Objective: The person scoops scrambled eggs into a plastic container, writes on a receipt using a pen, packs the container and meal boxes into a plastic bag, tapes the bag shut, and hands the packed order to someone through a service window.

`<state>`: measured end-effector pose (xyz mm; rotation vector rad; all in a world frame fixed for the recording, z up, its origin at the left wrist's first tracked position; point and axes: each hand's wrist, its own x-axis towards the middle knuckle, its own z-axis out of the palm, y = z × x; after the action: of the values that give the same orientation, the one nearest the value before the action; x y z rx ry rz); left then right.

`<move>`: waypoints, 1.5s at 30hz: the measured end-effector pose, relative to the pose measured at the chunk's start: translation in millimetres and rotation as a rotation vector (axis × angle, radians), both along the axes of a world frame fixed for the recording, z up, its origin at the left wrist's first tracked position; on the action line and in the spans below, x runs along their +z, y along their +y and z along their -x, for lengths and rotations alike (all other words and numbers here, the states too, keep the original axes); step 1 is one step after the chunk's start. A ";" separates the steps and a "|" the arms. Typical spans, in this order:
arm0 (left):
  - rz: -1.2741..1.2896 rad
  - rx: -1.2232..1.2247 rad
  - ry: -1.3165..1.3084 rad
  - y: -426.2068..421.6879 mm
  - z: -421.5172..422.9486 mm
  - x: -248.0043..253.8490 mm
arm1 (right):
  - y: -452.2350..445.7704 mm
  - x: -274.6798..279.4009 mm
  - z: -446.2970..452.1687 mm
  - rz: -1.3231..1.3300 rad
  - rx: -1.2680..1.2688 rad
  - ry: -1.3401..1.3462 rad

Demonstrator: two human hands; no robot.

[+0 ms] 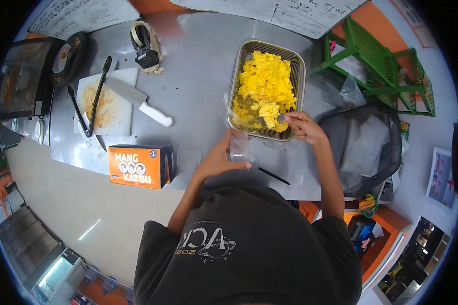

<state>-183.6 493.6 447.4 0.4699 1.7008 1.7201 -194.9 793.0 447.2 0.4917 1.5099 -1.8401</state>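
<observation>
My left hand (220,158) is curved around a small clear plastic container (239,147) at the near edge of the metal tray. My right hand (305,127) pinches a small grey metal utensil (282,117), probably a spoon; its far end meets the yellow food. That food looks like scrambled egg (267,81), heaped in the rectangular tray (303,66) with mesh-like sides. To the left of my left hand lies a flat clear plastic piece (189,158). A thin black stick-like item (274,176) rests on the table between my forearms.
On the left, a white cutting board (130,81) holds a white-handled knife (155,113) and black tongs (99,96). Nearby stand an orange box (137,166) and a tape dispenser (146,53). To the right are a green rack (374,61) and a dark bag (361,147).
</observation>
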 end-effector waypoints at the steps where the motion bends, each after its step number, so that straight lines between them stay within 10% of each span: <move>1: -0.062 0.037 0.000 1.1 3.4 1.9 | 0.6 3.5 -0.8 -0.012 -0.004 0.008; 11: 0.269 0.232 0.446 4.4 27.3 15.9 | -21.8 13.2 5.4 -0.339 0.231 0.137; 16: 0.140 0.112 0.157 -13.7 33.2 -21.7 | -47.3 0.1 42.2 -0.512 0.442 0.296; 19: -0.003 0.038 0.077 -26.2 38.0 -40.0 | -51.9 -8.4 67.9 -0.588 0.685 0.898; 29: -0.012 -0.115 0.041 -31.4 37.9 -39.6 | -72.9 16.4 118.8 -0.362 1.337 0.778; 45: -0.017 0.243 0.036 -9.7 50.2 5.3 | 8.7 28.6 66.8 -0.249 0.420 0.206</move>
<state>-233.8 483.9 452.7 0.3132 1.8320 1.9072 -261.7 801.7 475.8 0.0828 1.8314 -1.4168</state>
